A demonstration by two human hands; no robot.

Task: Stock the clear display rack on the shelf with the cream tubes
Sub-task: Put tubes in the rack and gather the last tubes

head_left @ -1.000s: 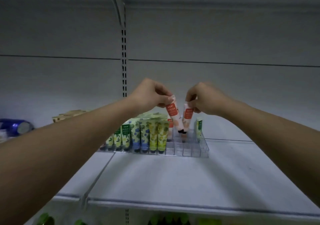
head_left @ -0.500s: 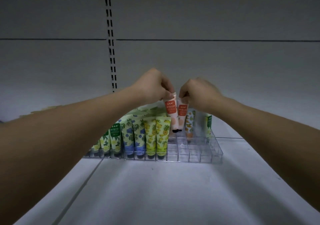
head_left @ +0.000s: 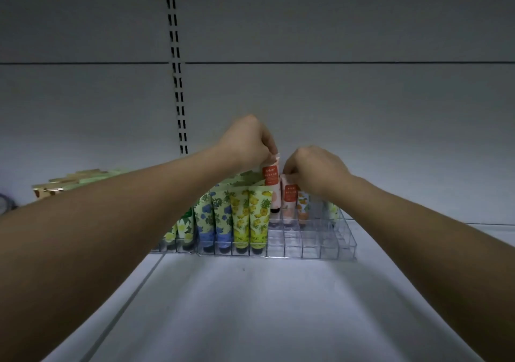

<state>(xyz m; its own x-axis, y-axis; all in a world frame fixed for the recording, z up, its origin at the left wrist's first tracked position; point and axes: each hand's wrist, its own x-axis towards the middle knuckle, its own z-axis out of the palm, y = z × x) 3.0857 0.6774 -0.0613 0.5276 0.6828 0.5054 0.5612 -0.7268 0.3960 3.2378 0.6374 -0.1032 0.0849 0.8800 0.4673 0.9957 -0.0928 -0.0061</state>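
Two pink tubes point(head_left: 272, 186) upright, cap-down, over clear rack point(head_left: 320, 247).

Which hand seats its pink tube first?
Right. The right hand has its pink tube low, apparently entering the clear rack; the left hand holds its tube higher.

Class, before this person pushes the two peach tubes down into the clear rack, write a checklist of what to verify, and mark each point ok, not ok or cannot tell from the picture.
1. Left hand has a firm grip on its peach tube: ok.
2. Right hand grips the second peach tube: ok.
3. Caps point down: ok for the left tube; the right tube's cap is blurred by the rack, cannot tell.
4. Cells under the tubes are free: cannot tell.
5. Clear rack sits flat on the shelf: ok.
6. Front cells at right free for more stock: ok.
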